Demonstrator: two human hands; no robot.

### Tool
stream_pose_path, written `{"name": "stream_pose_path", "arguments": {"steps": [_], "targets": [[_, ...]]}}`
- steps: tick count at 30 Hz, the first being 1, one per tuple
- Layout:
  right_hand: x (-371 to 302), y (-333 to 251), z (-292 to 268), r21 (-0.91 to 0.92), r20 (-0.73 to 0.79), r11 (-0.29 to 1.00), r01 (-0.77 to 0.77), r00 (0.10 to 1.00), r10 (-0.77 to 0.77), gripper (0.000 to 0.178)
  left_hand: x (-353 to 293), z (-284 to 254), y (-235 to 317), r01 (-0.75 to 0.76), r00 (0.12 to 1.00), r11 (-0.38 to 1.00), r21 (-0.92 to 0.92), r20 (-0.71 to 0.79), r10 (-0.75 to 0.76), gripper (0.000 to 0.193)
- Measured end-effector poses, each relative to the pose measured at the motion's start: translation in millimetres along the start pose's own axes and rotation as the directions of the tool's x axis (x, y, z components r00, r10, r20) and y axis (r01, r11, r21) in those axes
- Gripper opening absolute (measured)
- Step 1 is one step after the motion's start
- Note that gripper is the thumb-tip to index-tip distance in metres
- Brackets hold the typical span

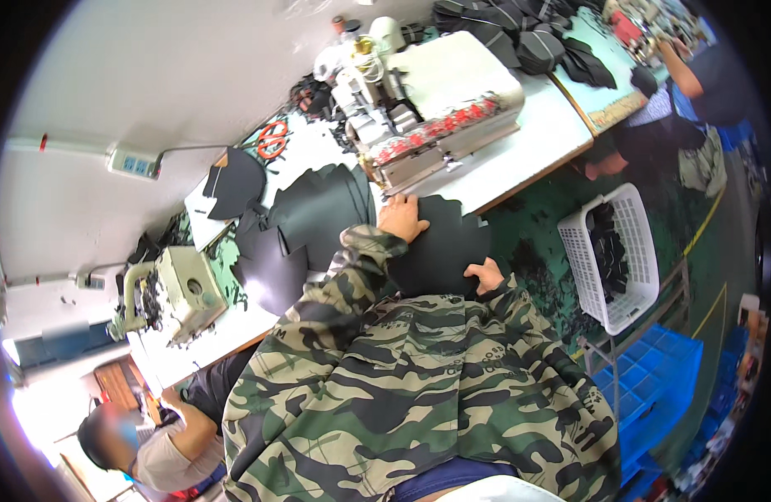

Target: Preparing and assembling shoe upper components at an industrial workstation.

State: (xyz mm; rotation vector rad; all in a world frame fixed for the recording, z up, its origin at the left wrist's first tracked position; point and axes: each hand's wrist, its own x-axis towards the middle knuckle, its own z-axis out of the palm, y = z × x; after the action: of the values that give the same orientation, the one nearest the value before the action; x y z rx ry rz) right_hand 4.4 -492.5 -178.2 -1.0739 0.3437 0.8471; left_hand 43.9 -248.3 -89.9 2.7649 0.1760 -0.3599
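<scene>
A black, smooth, flat piece with a stepped edge (pixel 440 251) lies in front of me, just below the sewing machine (pixel 440 100). My left hand (pixel 402 219) rests on its upper left edge near the machine's working end, fingers spread and laid flat. At the lower right edge of the same piece, my right hand (pixel 486 274) grips it with curled fingers; the fingertips are partly hidden. More black cut pieces (pixel 323 209) are stacked on the table to the left of my left hand.
Orange-handled scissors (pixel 273 140) lie beyond the stack. A second sewing machine (pixel 181 293) stands at left, a person (pixel 160 443) beside it. Another person (pixel 695 92) works at far right. A white basket with black scraps (pixel 615 255) and blue crates (pixel 653 376) stand at right.
</scene>
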Motion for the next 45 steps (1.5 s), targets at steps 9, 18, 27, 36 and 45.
{"name": "stream_pose_path", "arguments": {"steps": [9,18,27,36,45], "targets": [[-9,-10,10,-0.037,-0.074,0.999,-0.022,0.997,0.019,0.032,-53,5,19,-0.482,0.857,0.875,-0.041,-0.228,0.462,0.035],[-26,-32,24,-0.057,-0.116,0.997,-0.056,0.992,0.049,0.033,-54,6,16,-0.471,0.846,0.881,-0.051,-0.309,0.435,0.06],[32,38,-10,-0.224,-0.183,0.974,0.036,0.98,-0.078,0.045,-46,0,11,-0.492,0.786,0.846,0.205,-0.314,0.533,0.052],[-8,-5,9,0.115,-0.052,0.991,-0.071,0.996,0.077,0.067,-44,-116,-15,-0.156,0.962,0.759,-0.632,0.079,0.263,0.025],[-7,-16,22,0.086,-0.098,0.987,-0.135,0.985,0.144,0.061,-2,-149,-266,0.311,0.947,0.743,-0.592,0.262,-0.187,0.039]]}}
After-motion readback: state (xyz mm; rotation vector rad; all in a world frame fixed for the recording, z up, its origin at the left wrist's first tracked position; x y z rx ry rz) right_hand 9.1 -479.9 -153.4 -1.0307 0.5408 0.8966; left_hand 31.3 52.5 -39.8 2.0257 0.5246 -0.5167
